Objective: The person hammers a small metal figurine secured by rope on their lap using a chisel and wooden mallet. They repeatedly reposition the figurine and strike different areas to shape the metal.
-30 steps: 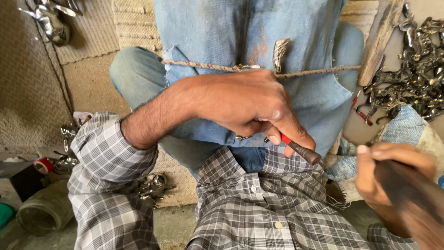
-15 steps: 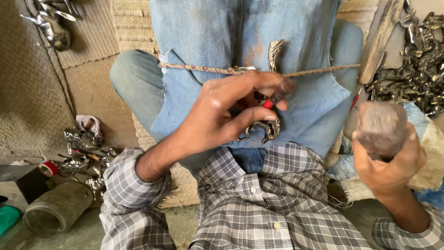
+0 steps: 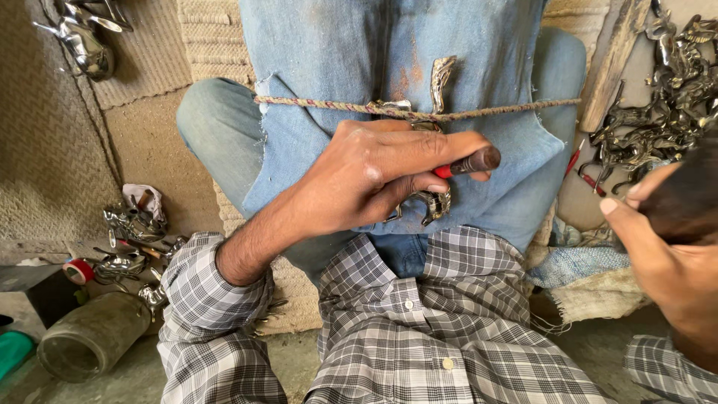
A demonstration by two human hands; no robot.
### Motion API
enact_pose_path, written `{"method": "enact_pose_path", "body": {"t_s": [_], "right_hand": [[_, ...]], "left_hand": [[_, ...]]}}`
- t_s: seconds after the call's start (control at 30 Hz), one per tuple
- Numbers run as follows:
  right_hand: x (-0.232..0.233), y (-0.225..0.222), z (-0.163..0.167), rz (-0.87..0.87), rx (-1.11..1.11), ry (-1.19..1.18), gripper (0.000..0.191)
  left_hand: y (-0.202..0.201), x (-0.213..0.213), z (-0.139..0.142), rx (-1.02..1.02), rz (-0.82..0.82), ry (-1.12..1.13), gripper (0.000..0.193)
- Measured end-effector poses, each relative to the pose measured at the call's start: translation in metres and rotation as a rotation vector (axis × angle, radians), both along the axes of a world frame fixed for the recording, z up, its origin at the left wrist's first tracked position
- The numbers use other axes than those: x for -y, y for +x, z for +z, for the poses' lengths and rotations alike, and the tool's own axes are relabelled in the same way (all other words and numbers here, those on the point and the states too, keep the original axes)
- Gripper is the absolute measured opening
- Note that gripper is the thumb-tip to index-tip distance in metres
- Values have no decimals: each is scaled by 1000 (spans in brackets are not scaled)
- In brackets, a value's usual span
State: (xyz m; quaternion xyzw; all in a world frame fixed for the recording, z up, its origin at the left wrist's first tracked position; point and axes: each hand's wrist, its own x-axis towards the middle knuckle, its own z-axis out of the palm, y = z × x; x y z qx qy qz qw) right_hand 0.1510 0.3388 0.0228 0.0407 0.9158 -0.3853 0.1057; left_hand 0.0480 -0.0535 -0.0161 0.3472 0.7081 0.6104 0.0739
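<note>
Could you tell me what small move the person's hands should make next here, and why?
Probably bring the right hand with its dark blurred block down onto the end of the red-handled tool. The left hand already holds that tool over the metal piece tied under the rope, while the right hand is raised.

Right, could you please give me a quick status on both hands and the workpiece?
Left hand gripping red-handled tool over metal casting on the lap. Right hand raised, clutching dark blurred object. Rope crosses denim cloth.
</note>
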Motion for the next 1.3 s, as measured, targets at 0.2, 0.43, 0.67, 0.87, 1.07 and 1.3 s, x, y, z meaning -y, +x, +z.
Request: {"method": "enact_pose_path", "body": {"t_s": [0.2, 0.43, 0.67, 0.87, 1.07, 1.3], "right_hand": [[19, -36, 20, 260, -65, 313, 22], [22, -59, 17, 631, -350, 386, 49], [-45, -46, -26, 158, 284, 173, 27], [-50, -73, -32, 359, 192, 285, 23], [-13, -109, -25, 425, 211, 395, 26], [47, -153, 40, 932, -162, 312, 48]], "left_hand": [[0, 3, 2, -6, -13, -26, 47], [14, 0, -4, -13, 121, -84, 60], [31, -1, 1, 58, 329, -10, 43], [41, -9, 3, 121, 434, -8, 39], [54, -14, 1, 162, 543, 48, 33], [68, -27, -4, 223, 707, 158, 35]]}}
